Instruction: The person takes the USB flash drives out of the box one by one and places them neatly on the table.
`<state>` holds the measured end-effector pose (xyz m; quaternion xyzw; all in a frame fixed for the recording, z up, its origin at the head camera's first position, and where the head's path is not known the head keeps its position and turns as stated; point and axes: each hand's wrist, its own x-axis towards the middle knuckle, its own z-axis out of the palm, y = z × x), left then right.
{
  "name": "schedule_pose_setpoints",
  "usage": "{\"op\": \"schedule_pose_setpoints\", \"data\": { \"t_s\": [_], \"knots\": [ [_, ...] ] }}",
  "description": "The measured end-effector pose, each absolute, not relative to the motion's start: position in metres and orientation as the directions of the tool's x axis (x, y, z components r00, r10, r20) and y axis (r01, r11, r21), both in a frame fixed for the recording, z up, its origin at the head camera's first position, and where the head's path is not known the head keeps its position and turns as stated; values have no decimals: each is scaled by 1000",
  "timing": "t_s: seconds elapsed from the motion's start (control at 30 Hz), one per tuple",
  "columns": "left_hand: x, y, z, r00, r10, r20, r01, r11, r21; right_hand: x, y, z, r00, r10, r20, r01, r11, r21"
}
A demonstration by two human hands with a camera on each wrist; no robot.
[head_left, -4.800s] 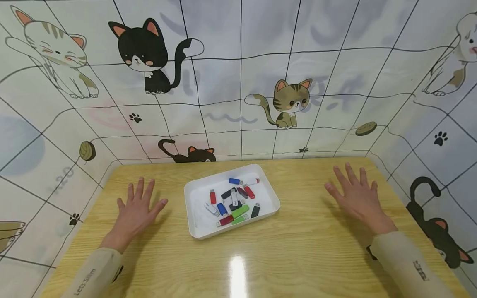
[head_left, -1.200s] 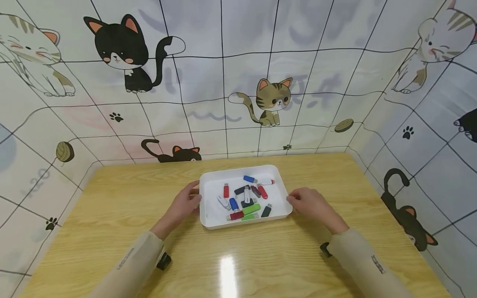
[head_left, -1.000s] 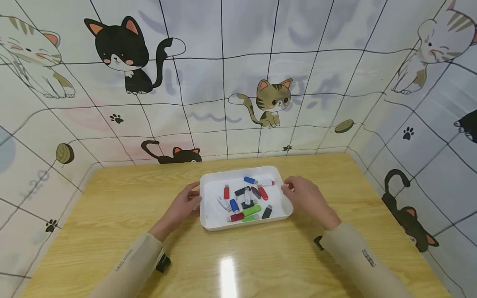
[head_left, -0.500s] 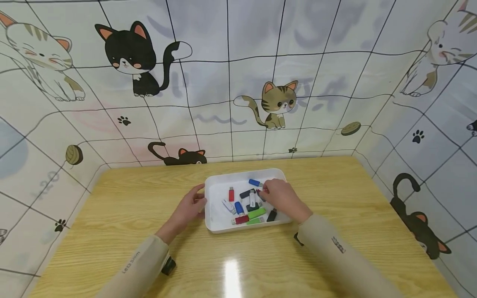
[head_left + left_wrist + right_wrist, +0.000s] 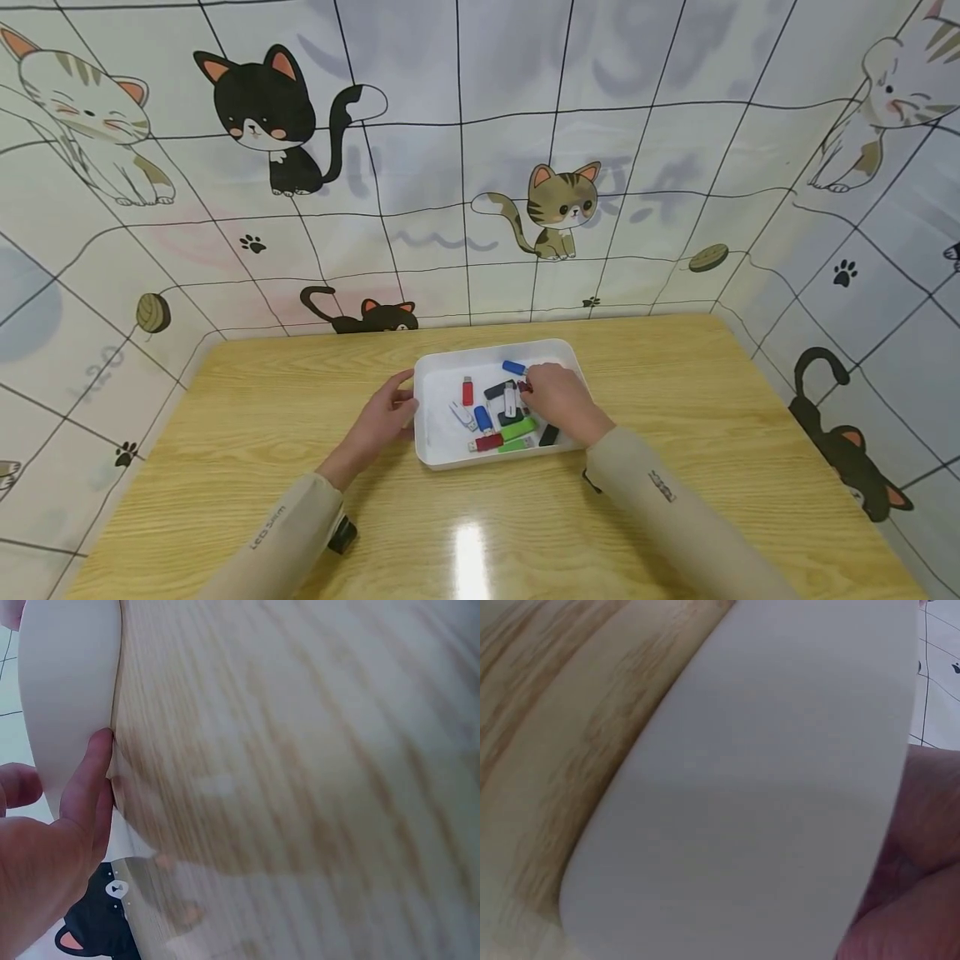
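A white tray (image 5: pixel 444 457) holds several USB flash drives. Among them are a blue drive (image 5: pixel 513 367), a red drive (image 5: pixel 468 392), a white drive (image 5: pixel 510 400), a green drive (image 5: pixel 517 429) and a dark red drive (image 5: pixel 486 442). My left hand (image 5: pixel 381 419) holds the tray's left edge. In the left wrist view, a finger (image 5: pixel 88 776) lies along the foot of the outer wall, with another digit near the rim. My right hand (image 5: pixel 561 402) reaches over the right side, fingers bent down among the drives. Its fingertips are hidden, so any grip is unclear.
The tray stands on a wooden table (image 5: pixel 322 375). Behind and at both sides hangs a white backdrop (image 5: pixel 420 183) with grid lines and cartoon cats. A small black device (image 5: pixel 342 535) sits under the left sleeve. Light glares off the table in front.
From flat on the table, both hands came to the tray, which now sits farther right in view. The left has stayed at its edge; the right moved from the right rim in among the drives.
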<state>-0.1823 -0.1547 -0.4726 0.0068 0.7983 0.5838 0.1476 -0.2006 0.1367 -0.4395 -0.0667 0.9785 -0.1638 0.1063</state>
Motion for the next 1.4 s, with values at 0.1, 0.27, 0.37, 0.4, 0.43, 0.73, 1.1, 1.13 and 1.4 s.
{"op": "schedule_pose_setpoints", "data": {
  "t_s": [0.1,0.27,0.37,0.4,0.43,0.73,1.1,1.13,1.4],
  "knots": [
    [-183,-155,-473,-955,189,-229,-164,309,937,-200,136,-441,-970,-161,-183,-94,939,-330],
    [-183,-155,-472,-952,197,-233,-169,294,941,-200,135,-444,-973,-167,-159,-110,941,-319],
    [-183,-156,-472,-952,194,-237,-175,290,941,-200,134,-445,-974,-173,-148,-119,941,-317],
    [-183,-156,-473,-952,192,-239,-178,291,940,-200,135,-445,-974,-172,-148,-117,939,-322],
    [-183,-156,-472,-952,190,-241,-180,290,940,-199,135,-445,-974,-174,-145,-119,938,-325],
    [-183,-155,-469,-951,189,-246,-183,300,936,-196,140,-445,-978,-179,-110,-130,928,-350],
    [-184,-154,-467,-947,187,-262,-201,292,935,-189,158,-435,-984,-131,-120,-63,889,-453],
    [-183,-154,-467,-946,189,-263,-202,288,936,-188,161,-434,-985,-128,-115,-61,885,-462],
    [-183,-155,-465,-943,197,-269,-207,289,935,-175,182,-427,-992,-117,-43,-78,853,-516]
  ]
}}
